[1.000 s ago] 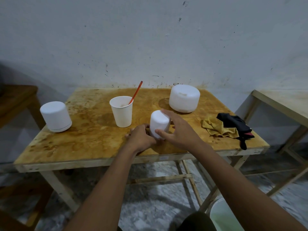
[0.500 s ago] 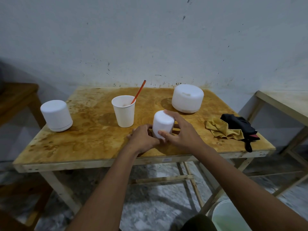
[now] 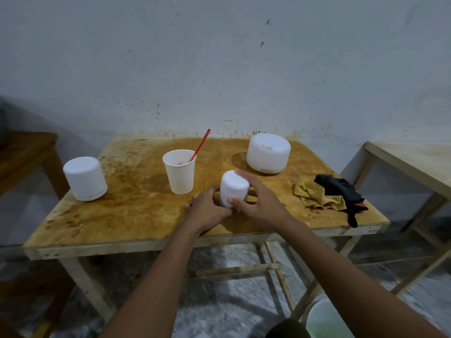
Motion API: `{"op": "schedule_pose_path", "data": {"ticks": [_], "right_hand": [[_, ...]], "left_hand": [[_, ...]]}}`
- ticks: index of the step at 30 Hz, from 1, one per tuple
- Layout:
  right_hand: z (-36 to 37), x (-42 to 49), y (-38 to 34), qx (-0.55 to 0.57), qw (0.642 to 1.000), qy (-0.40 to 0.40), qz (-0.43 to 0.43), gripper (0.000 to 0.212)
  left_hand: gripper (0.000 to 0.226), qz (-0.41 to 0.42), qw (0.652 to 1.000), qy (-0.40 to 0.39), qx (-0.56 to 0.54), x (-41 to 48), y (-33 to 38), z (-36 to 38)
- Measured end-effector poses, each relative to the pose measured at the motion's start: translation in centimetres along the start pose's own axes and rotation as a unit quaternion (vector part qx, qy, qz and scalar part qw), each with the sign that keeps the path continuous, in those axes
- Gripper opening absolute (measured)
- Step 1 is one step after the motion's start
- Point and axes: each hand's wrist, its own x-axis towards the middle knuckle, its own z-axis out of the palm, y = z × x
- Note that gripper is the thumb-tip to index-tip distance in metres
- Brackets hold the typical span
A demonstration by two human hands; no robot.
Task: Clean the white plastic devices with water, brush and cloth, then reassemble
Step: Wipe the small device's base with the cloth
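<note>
A small white plastic device (image 3: 233,189) stands on the stained wooden table (image 3: 136,215) near its front edge. My right hand (image 3: 258,203) grips it, thumb on the front and fingers round the far side. My left hand (image 3: 207,211) holds its lower left part; what lies under the fingers is hidden. A wide white device (image 3: 268,156) sits at the back right, and a taller white device (image 3: 85,178) stands at the far left. A white paper cup (image 3: 180,170) holds an orange-handled brush (image 3: 201,145). A yellow cloth (image 3: 317,195) and a black cloth (image 3: 340,189) lie at the right.
A second wooden table (image 3: 415,164) stands to the right and a darker one (image 3: 26,147) to the left. A white bucket (image 3: 324,320) sits on the floor at the lower right. A grey marked wall (image 3: 219,69) runs behind the table.
Both hands stay on the small white device in much the same grip. The view has shifted slightly; nothing on the table has moved.
</note>
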Motion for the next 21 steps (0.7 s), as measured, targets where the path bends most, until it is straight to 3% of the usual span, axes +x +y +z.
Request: {"op": "schedule_pose_path", "data": {"ticks": [5, 13, 21], "right_hand": [[0.0, -0.2, -0.5, 0.073, 0.994, 0.004, 0.086, 0.085], [0.6, -0.6, -0.3, 0.099, 0.990, 0.021, 0.102, 0.071], [-1.2, -0.2, -0.2, 0.104, 0.988, 0.000, 0.118, 0.059]], "left_hand": [[0.082, -0.002, 0.999, 0.037, 0.009, -0.4, 0.4, 0.3], [0.066, 0.025, 0.996, 0.073, 0.051, -0.9, 1.2, 0.6], [0.066, 0.020, 0.996, 0.085, 0.006, -0.8, 1.9, 0.9]]}}
